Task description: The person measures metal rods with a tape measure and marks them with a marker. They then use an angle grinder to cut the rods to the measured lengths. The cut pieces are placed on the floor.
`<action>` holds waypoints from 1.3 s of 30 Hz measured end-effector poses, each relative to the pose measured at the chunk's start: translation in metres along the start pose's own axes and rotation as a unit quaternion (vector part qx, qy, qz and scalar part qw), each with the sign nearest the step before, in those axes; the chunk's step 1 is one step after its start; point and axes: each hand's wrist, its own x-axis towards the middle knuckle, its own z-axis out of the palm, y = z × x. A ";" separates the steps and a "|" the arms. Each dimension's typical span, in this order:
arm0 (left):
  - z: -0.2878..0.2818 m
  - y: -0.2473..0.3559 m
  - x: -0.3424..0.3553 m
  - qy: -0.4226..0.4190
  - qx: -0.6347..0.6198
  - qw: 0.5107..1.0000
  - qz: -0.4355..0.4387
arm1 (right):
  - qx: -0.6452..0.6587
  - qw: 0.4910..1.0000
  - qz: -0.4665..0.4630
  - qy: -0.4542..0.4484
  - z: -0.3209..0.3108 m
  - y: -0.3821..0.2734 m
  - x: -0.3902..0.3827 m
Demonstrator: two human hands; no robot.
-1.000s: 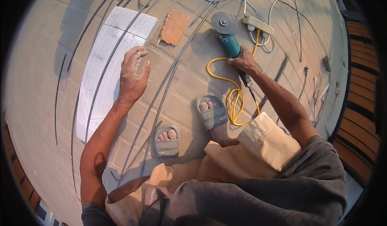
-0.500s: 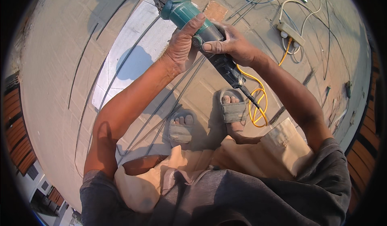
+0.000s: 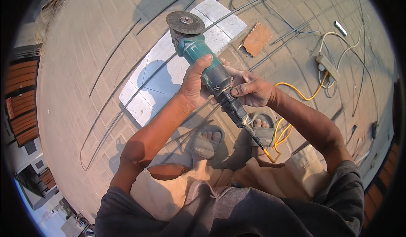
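Observation:
An angle grinder, green and black, is held in the air above the paving, its round dark disc at the far end and facing up. My left hand wraps the middle of its body, thumb lying along the top. From the other side my right hand holds the black rear part, with the thumb on it; some of its fingers are hidden behind the tool. A yellow cord trails from the grinder's tail. Below the tool lie pale grey blocks, crossed by thin steel rods.
My sandalled feet stand under the tool, close to the cord. To the right are a power strip with tangled cables and a broken orange-brown tile. More rods lie across the paving.
The view has shifted, bringing the whole disc and more of the blocks into sight. My right hand's grip has moved slightly on the grinder's rear part; both hands still hold it.

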 end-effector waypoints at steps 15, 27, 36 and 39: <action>-0.021 0.001 -0.010 0.033 0.039 0.999 0.010 | 0.029 0.999 -0.011 -0.017 0.015 0.019 0.020; -0.031 0.002 0.000 0.057 0.014 0.998 0.002 | -0.001 0.999 0.020 -0.034 0.010 0.012 0.028; -0.033 0.002 0.000 0.055 0.028 0.998 0.008 | 0.004 1.000 -0.003 -0.023 0.008 0.020 0.033; -0.029 0.007 0.003 0.063 0.040 0.997 0.027 | -0.018 1.000 -0.005 -0.009 0.010 0.015 0.035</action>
